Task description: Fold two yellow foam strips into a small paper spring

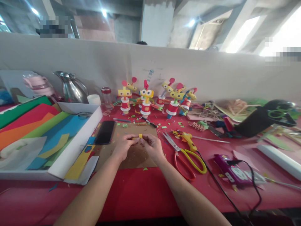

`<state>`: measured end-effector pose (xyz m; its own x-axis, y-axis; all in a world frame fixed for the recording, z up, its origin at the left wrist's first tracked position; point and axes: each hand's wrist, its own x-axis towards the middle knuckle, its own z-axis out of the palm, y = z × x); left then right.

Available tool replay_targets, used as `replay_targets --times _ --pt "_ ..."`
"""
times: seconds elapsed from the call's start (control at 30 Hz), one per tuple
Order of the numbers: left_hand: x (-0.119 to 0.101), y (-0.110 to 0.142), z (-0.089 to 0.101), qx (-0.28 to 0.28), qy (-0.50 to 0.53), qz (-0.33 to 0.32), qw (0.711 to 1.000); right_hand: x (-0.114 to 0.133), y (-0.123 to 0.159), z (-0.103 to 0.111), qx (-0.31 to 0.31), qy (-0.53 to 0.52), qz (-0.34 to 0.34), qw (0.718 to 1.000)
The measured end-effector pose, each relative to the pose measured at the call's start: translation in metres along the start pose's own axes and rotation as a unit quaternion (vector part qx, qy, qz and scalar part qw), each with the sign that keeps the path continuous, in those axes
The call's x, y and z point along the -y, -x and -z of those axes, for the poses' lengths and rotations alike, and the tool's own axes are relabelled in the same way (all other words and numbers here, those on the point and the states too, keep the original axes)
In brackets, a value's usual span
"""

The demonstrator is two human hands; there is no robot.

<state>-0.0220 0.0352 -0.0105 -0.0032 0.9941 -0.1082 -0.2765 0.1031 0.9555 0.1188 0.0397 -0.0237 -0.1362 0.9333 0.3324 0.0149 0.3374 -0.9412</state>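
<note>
Between my two hands is a small yellow paper strip [140, 136], held above a brown board [138, 158]. My left hand [123, 147] pinches its left end between thumb and forefinger. On the other side, my right hand [154, 147] is closed with its fingertips on the strip's curled upper part. Just beyond the hands lie small coiled paper springs, one green [124, 126] and one orange [142, 124], with a black pen [149, 122]. Several paper figures [145, 103] with yellow heads and red cup bodies stand farther back.
Scissors [178, 150] and a yellow glue gun [188, 140] lie right of the board, its cord trailing forward past a purple power strip [231, 172]. A phone [105, 132] and a white box [75, 141] of coloured paper are at left. A steel jug [70, 88] stands behind.
</note>
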Motion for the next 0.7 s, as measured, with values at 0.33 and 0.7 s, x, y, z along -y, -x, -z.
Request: replay_targets --times 0.33,0.7 --pt "-0.0046 0.0029 -0.0055 -0.024 0.099 0.034 0.994 0.0060 -0.0033 0.0011 -0.050 -0.086 -0.061 0.993" --pt "-0.0014 0.0030 -0.0069 0.010 0.172 0.069 0.983 0.0071 -0.0034 -0.0025 -0.045 -0.238 -0.149 0.959"
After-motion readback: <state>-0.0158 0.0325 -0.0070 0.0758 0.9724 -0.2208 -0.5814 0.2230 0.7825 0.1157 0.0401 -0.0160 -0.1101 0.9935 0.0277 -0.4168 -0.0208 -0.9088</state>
